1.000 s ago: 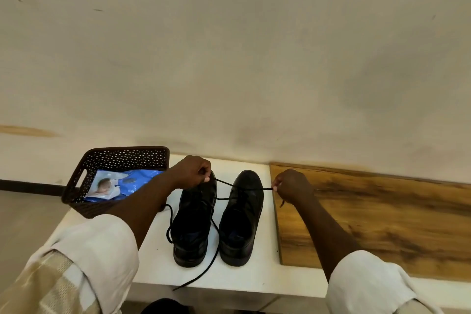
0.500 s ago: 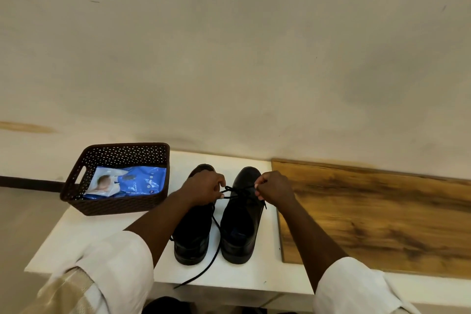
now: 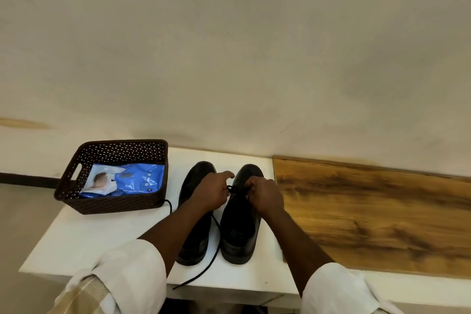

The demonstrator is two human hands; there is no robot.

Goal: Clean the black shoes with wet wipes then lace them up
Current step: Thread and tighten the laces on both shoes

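Note:
Two black shoes stand side by side on the white table [image 3: 84, 242], toes toward the wall. My left hand [image 3: 212, 192] lies over the left shoe [image 3: 196, 239] and pinches the black lace [image 3: 233, 189] at the right shoe's [image 3: 240, 234] eyelets, index finger stretched out. My right hand [image 3: 265, 196] sits on top of the right shoe with its fingers curled round the same lace. A loose lace end [image 3: 204, 269] trails between the shoes to the table's front edge. The blue wet wipes pack [image 3: 127, 181] lies in the brown basket [image 3: 112, 205].
The brown perforated basket stands at the table's back left, and a short loop of lace [image 3: 168, 203] shows by its right corner. A wooden board [image 3: 377, 214] covers the surface to the right of the shoes. A plain wall rises right behind.
My right hand has come in from the board's edge onto the right shoe, taking the stretched lace with it. My left hand has shifted right. Both hands now meet at the eyelets.

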